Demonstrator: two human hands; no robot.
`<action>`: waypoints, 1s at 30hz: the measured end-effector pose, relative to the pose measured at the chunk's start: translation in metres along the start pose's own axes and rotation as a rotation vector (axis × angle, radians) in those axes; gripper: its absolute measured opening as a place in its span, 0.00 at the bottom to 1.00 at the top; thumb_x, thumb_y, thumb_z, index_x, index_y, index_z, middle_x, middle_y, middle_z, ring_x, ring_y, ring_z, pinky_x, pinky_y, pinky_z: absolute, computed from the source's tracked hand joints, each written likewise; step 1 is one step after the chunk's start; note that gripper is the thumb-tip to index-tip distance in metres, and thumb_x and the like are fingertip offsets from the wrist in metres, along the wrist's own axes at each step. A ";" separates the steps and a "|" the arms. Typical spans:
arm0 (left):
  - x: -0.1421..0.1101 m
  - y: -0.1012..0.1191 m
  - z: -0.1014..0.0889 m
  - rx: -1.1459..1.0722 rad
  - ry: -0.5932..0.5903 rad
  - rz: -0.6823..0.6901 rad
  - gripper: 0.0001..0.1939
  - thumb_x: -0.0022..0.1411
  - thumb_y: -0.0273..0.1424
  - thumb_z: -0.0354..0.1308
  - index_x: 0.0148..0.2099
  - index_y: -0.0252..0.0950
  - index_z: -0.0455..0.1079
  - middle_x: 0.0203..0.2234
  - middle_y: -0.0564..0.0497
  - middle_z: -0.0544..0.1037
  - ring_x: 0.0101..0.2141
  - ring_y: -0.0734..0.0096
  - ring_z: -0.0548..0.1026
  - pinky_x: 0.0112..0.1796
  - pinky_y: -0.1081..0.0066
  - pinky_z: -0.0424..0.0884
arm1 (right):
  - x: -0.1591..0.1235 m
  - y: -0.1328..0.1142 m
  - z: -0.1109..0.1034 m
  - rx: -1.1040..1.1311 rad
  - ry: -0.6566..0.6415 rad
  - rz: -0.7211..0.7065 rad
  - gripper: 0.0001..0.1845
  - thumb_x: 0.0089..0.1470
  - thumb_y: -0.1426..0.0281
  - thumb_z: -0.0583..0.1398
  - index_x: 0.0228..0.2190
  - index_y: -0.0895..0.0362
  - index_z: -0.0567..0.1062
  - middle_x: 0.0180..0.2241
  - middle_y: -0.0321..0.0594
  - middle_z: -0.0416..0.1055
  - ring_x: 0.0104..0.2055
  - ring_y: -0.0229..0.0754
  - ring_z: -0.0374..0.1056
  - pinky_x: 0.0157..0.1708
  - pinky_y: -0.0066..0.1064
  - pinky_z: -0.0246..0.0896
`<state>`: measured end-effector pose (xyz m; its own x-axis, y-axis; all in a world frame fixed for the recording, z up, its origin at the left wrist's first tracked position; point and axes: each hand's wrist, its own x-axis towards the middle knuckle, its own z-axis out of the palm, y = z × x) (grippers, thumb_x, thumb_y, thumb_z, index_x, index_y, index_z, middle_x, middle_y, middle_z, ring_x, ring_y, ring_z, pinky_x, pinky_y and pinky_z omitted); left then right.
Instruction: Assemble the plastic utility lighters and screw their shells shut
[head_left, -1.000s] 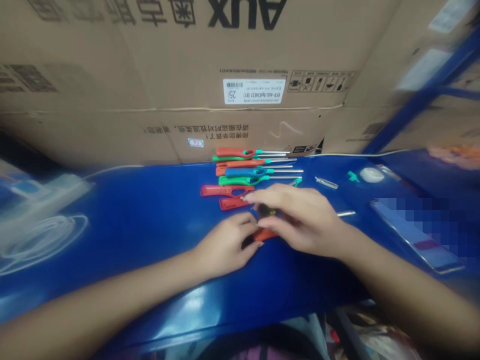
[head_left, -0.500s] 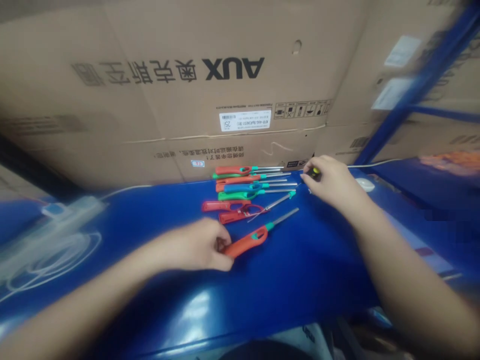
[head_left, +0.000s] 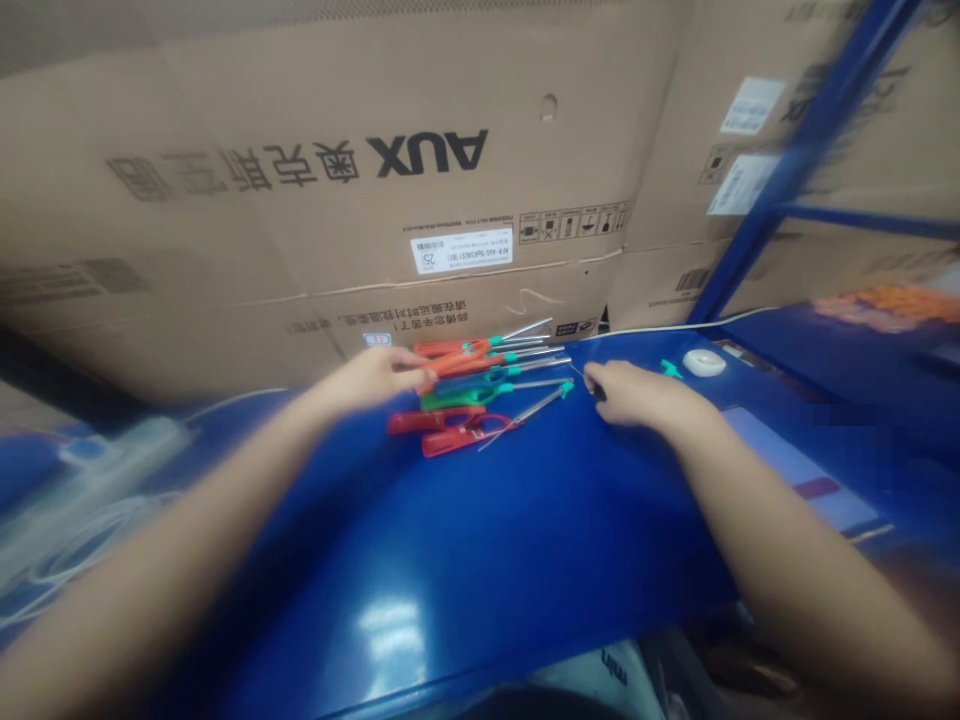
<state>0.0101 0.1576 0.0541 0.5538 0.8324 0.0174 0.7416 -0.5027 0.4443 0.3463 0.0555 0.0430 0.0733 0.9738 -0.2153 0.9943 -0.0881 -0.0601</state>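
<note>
Left hand (head_left: 376, 377): we have thumb and fingers pinched on the butt of an orange lighter (head_left: 455, 361).
Orange lighter: we hold it over the row, rod slanting right and toward the carton (head_left: 285, 240); whether it touches those beneath, we cannot tell.
Right hand (head_left: 628, 393): our fingers curl narrowly around a dark handle (head_left: 598, 389), mostly hidden, just right of the rod tips.
Row: we see red, orange, blue and green (head_left: 453, 398) lighters side by side, rods pointing right.
Red pieces (head_left: 448, 441): two lie nearest us in front of the row, a slanted rod with a green tip (head_left: 567, 388) beside them.
Blue table (head_left: 525, 560): on our right sit a green bit (head_left: 670, 369) and a white mouse (head_left: 704, 362); on our left, a blurred power strip (head_left: 142, 450).
</note>
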 end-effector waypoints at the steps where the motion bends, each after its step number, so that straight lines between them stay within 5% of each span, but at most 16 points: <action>1: 0.006 -0.002 0.003 0.026 0.011 0.013 0.25 0.60 0.52 0.54 0.40 0.36 0.80 0.34 0.50 0.81 0.34 0.63 0.76 0.34 0.69 0.67 | -0.003 -0.003 -0.001 -0.014 -0.077 0.013 0.15 0.44 0.80 0.60 0.36 0.57 0.73 0.36 0.47 0.74 0.32 0.47 0.72 0.30 0.34 0.62; 6: 0.027 -0.008 0.016 0.136 0.034 0.085 0.18 0.61 0.45 0.56 0.31 0.36 0.77 0.26 0.50 0.75 0.28 0.65 0.72 0.31 0.69 0.64 | -0.012 -0.013 -0.011 -0.059 -0.272 0.071 0.15 0.44 0.80 0.59 0.38 0.60 0.75 0.29 0.45 0.75 0.23 0.44 0.71 0.27 0.35 0.63; 14: 0.034 -0.016 0.036 0.253 0.210 0.110 0.16 0.65 0.41 0.55 0.44 0.35 0.78 0.36 0.45 0.77 0.37 0.59 0.75 0.39 0.65 0.69 | -0.011 -0.015 -0.009 -0.142 -0.218 0.027 0.18 0.47 0.77 0.60 0.43 0.57 0.75 0.41 0.50 0.76 0.40 0.52 0.74 0.32 0.36 0.61; 23: 0.024 -0.008 0.048 0.295 0.384 0.069 0.20 0.66 0.41 0.57 0.53 0.35 0.76 0.44 0.43 0.75 0.43 0.56 0.76 0.46 0.60 0.73 | -0.008 -0.016 -0.005 -0.166 -0.184 0.020 0.15 0.55 0.72 0.57 0.45 0.58 0.75 0.45 0.53 0.73 0.42 0.52 0.73 0.33 0.36 0.61; 30: -0.009 0.008 0.055 0.291 0.480 0.219 0.23 0.68 0.39 0.53 0.60 0.33 0.70 0.48 0.40 0.73 0.50 0.52 0.73 0.53 0.55 0.71 | -0.008 -0.014 -0.001 -0.169 -0.099 0.031 0.16 0.58 0.69 0.56 0.47 0.58 0.76 0.48 0.56 0.69 0.47 0.56 0.70 0.37 0.39 0.63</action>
<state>0.0320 0.1329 0.0082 0.5224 0.6808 0.5134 0.7405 -0.6608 0.1228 0.3317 0.0495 0.0468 0.1040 0.9451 -0.3097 0.9912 -0.0726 0.1110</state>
